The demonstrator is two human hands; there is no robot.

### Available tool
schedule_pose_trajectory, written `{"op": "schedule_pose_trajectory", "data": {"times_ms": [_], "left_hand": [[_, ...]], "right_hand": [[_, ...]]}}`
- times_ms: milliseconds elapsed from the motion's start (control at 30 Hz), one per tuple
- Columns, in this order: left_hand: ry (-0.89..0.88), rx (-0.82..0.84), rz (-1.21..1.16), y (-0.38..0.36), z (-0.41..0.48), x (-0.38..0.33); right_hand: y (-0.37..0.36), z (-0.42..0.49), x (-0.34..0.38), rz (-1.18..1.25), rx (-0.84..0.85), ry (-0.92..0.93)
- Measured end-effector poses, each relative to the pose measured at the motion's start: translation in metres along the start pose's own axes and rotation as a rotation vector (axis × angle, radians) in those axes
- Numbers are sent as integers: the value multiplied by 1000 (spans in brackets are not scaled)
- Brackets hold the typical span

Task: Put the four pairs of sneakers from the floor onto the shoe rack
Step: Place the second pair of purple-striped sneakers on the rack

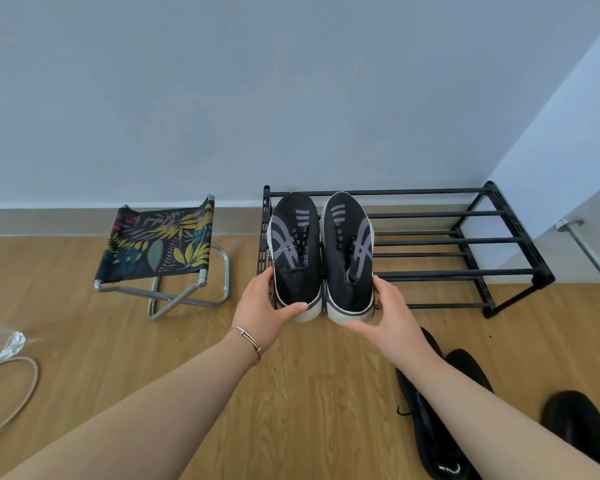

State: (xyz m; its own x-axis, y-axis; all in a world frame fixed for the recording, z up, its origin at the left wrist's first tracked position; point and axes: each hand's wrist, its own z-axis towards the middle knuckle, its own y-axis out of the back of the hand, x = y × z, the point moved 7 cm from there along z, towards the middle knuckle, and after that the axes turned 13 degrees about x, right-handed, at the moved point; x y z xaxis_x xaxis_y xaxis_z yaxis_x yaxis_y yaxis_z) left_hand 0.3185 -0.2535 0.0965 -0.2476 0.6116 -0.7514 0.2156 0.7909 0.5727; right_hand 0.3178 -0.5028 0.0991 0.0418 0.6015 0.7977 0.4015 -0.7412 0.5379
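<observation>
A pair of black sneakers with grey-purple stripes and white soles lies side by side on the left end of the black shoe rack (430,240), toes toward the wall. My left hand (267,310) grips the heel of the left sneaker (295,247). My right hand (392,317) grips the heel of the right sneaker (349,251). On the floor at the lower right lie more black sneakers: one (426,434) partly under my right forearm, another (471,365) beside it, a third (575,420) near the frame edge.
A folding stool (156,247) with a leaf-print seat stands left of the rack. A clear plastic bottle (0,341) and a looped cord (21,386) lie at the far left. A door with a metal handle (589,251) is right of the rack.
</observation>
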Motion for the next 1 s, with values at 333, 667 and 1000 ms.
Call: {"op": "schedule_pose_trajectory", "data": {"times_ms": [333, 667, 1000], "left_hand": [[17, -42, -6, 12, 16, -13], [88, 19, 57, 27, 56, -31], [85, 19, 375, 34, 48, -47]], "right_hand": [[11, 29, 14, -128, -91, 17], [26, 72, 36, -169, -48, -18], [30, 53, 54, -326, -94, -47]]}}
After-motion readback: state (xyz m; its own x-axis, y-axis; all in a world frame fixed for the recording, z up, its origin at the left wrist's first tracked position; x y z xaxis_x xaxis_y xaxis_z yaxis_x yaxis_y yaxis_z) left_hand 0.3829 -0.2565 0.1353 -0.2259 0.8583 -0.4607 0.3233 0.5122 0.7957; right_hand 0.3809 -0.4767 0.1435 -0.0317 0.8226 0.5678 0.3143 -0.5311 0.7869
